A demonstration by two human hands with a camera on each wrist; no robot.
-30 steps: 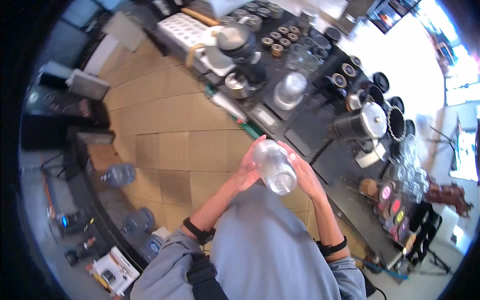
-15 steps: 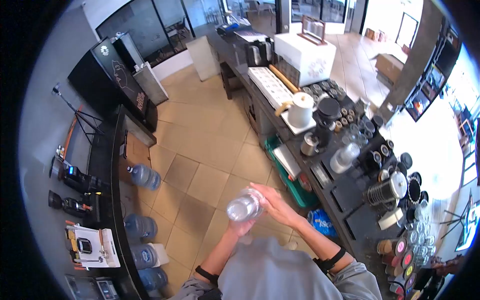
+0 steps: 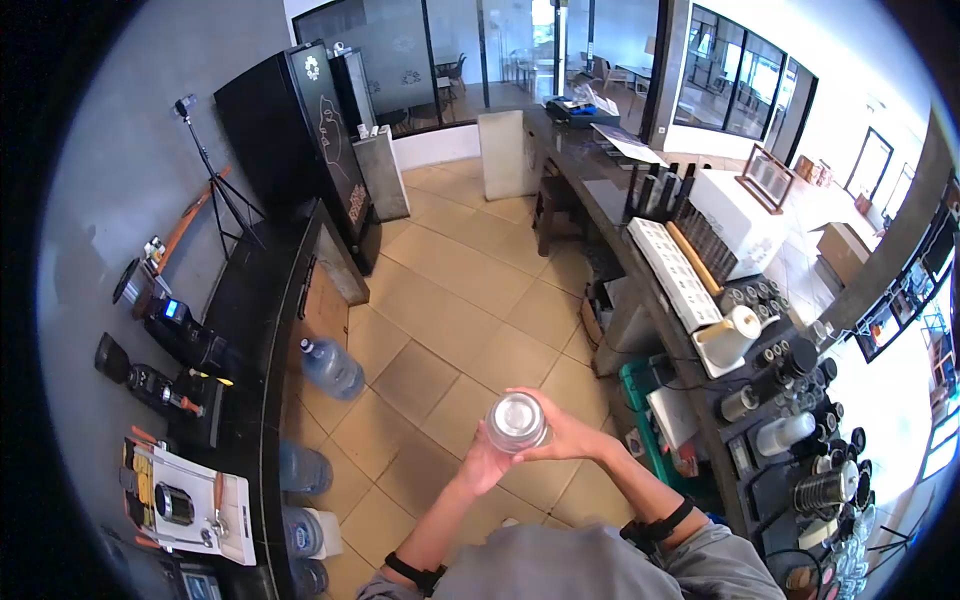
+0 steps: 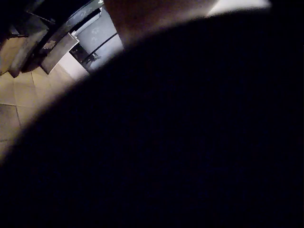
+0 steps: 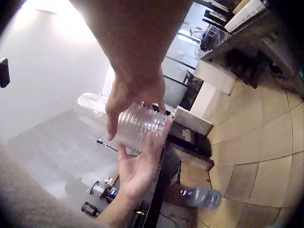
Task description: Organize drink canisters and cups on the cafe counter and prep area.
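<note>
Clear ribbed vessel (image 3: 517, 420): you have swung it away from the long right-hand surface (image 3: 575, 158) to hang over the tiled floor (image 3: 450, 280); the work now reads as carrying. On that floor is a bluish water bottle (image 3: 333, 370), fill level undetermined. Your right hand (image 3: 565, 435) and left hand (image 3: 485, 464) are both clamped round the vessel; no contents show.

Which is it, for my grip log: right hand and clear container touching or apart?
Touching: the right wrist view shows the right hand gripping the clear container.
</note>
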